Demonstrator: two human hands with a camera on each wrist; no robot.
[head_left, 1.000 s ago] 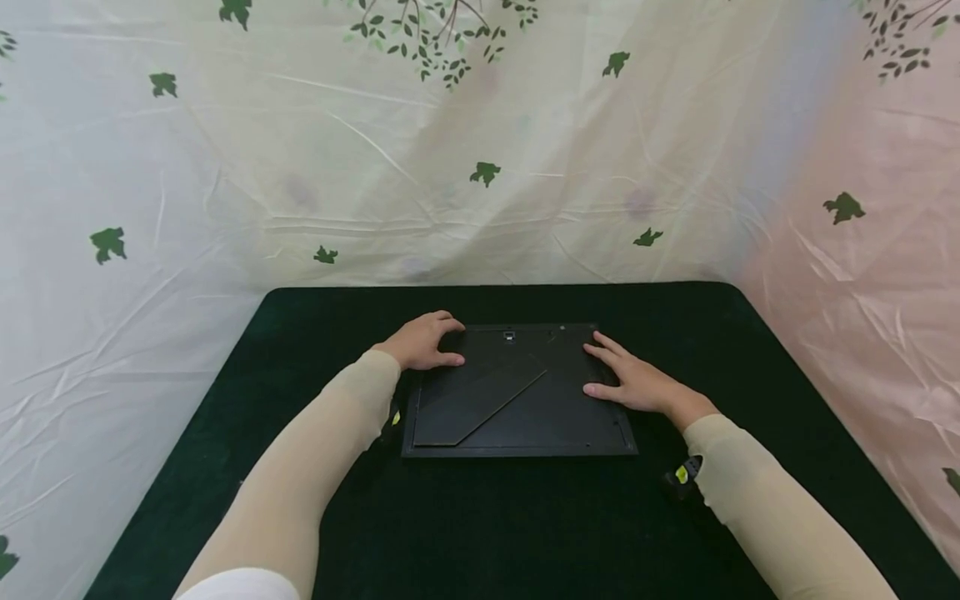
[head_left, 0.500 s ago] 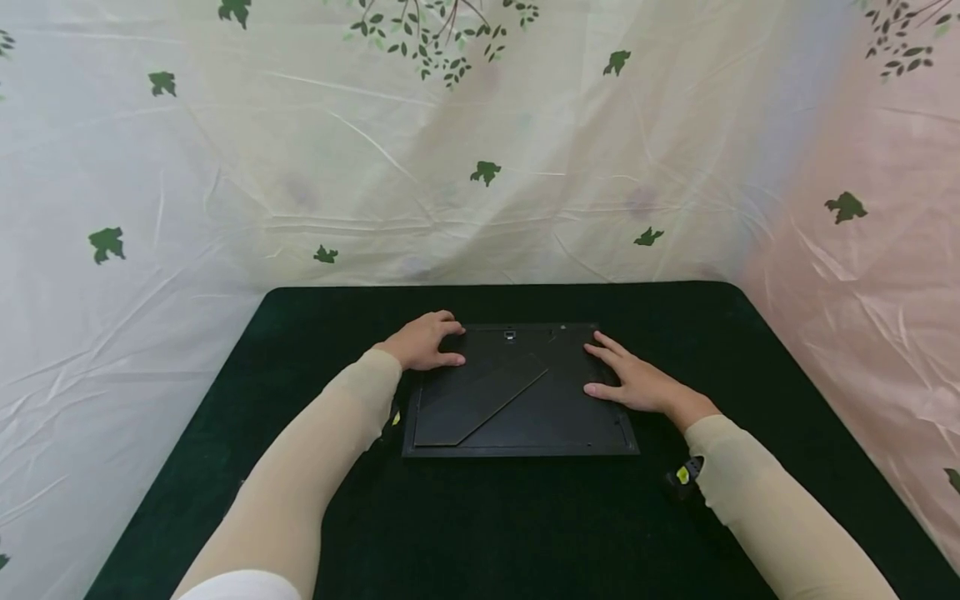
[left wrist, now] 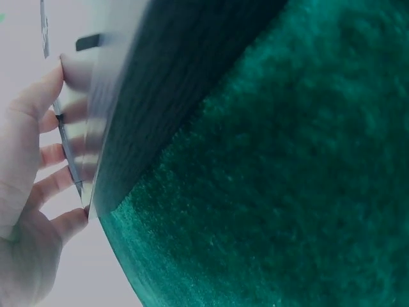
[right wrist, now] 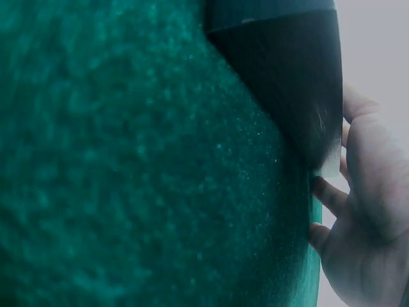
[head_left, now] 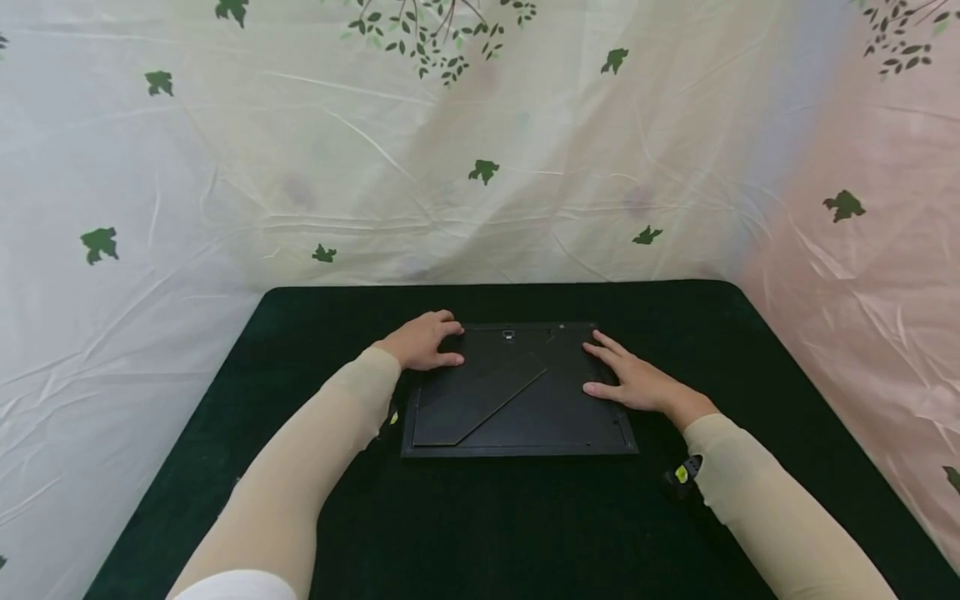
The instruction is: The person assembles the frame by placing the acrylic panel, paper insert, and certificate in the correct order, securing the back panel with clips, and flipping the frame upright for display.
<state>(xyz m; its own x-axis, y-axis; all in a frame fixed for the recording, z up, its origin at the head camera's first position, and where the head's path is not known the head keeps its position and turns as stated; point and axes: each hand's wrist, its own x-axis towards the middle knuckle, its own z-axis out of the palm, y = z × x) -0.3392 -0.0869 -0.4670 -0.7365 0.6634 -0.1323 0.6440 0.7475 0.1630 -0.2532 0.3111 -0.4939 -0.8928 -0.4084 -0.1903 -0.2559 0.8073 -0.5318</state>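
A black picture frame lies back side up on the dark green tabletop, its flat easel leg folded against the backing. My left hand rests at the frame's far left corner, with the thumb on the backing. On the right side, my right hand touches the frame with spread fingers and thumb. The left wrist view shows the frame's side wall beside relaxed fingers. In the right wrist view, the frame's corner stands beside the right hand, with two fingers lower along its edge. The front is hidden.
The green cloth-covered table has rounded far corners. Pale curtains with leaf and bird prints hang behind it and on both sides. A dark wrist device sits under the right sleeve.
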